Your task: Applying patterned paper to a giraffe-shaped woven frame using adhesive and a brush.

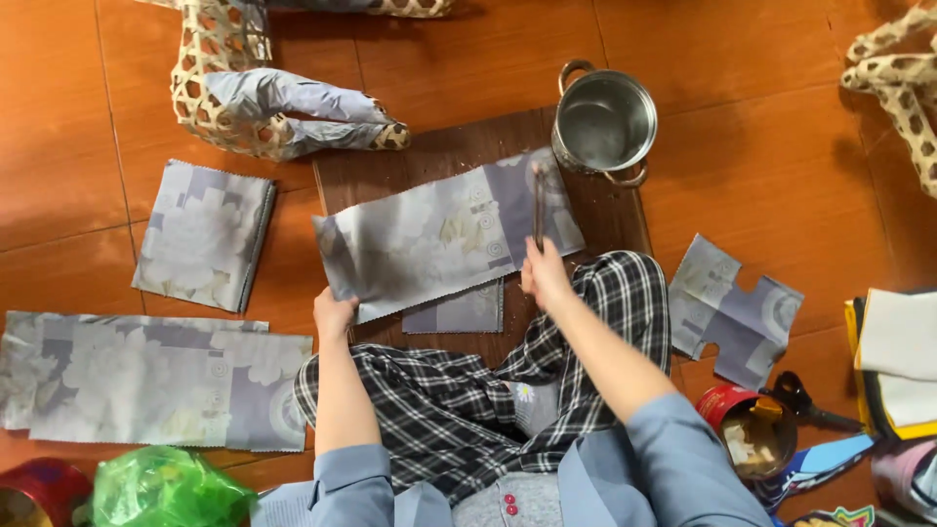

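Note:
A long strip of grey-lilac flowered paper (429,239) lies across a dark wooden board (605,210) on the floor. My left hand (334,314) pinches the strip's near left corner. My right hand (544,275) grips a thin brown brush (537,203) whose tip rests on the strip's right part. A smaller piece of the same paper (459,310) peeks out under the strip's near edge. A steel pot (603,125) with two handles stands at the board's far right corner.
More patterned sheets lie at the left (203,234), lower left (146,376) and right (732,307). A woven cane frame (244,98) partly papered sits at the top left. A red tin (747,429), scissors (800,400), folded cloth (898,361) and a green bag (166,488) surround my checked-trousered legs.

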